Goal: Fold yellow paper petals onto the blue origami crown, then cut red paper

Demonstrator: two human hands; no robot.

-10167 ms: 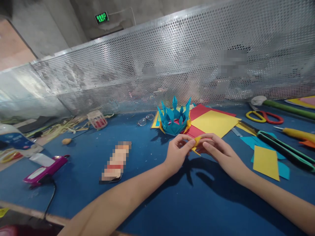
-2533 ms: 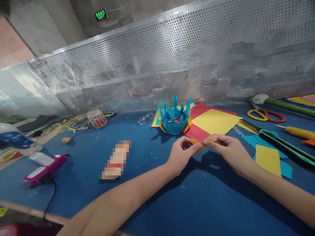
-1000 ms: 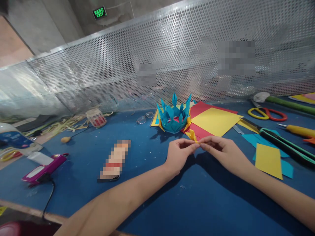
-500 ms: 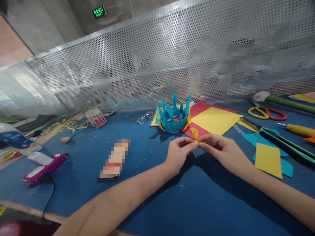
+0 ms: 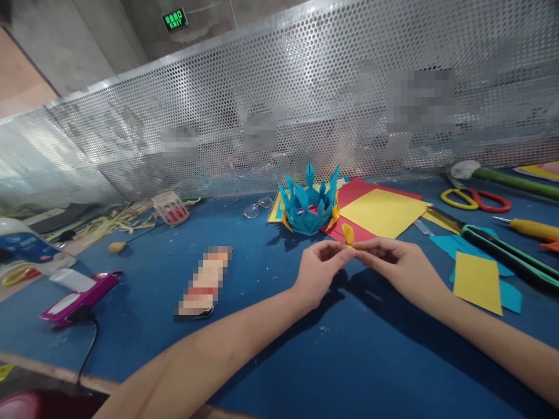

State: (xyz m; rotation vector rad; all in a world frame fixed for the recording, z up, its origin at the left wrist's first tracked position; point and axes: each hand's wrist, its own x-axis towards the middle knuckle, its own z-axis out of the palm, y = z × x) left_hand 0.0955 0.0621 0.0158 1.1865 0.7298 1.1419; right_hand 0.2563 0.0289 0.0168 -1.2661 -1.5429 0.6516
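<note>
A small folded piece of yellow paper (image 5: 348, 233) is pinched between my two hands, its narrow tip pointing up. My left hand (image 5: 321, 269) grips it from the left with thumb and fingertips, and my right hand (image 5: 395, 265) pinches it from the right. The fingertips of both hands meet and hide its lower part. Just behind them stands a blue folded-paper crown (image 5: 309, 218) with tall points and small yellow pieces at its sides. Red paper (image 5: 356, 189) and a yellow sheet (image 5: 384, 212) lie beside the crown.
To the right lie scissors (image 5: 478, 199), a box cutter (image 5: 506, 250), a yellow-handled awl (image 5: 533, 228) and a yellow paper rectangle (image 5: 477, 282) over blue scraps. A phone (image 5: 205, 285), glasses (image 5: 257, 208) and a purple corded device (image 5: 81, 299) are on the left. Perforated metal panels (image 5: 209, 99) bound the back.
Both hands keep their place. My fingertips have closed further over the yellow paper's base, so less of it shows, and its tip has shifted slightly.
</note>
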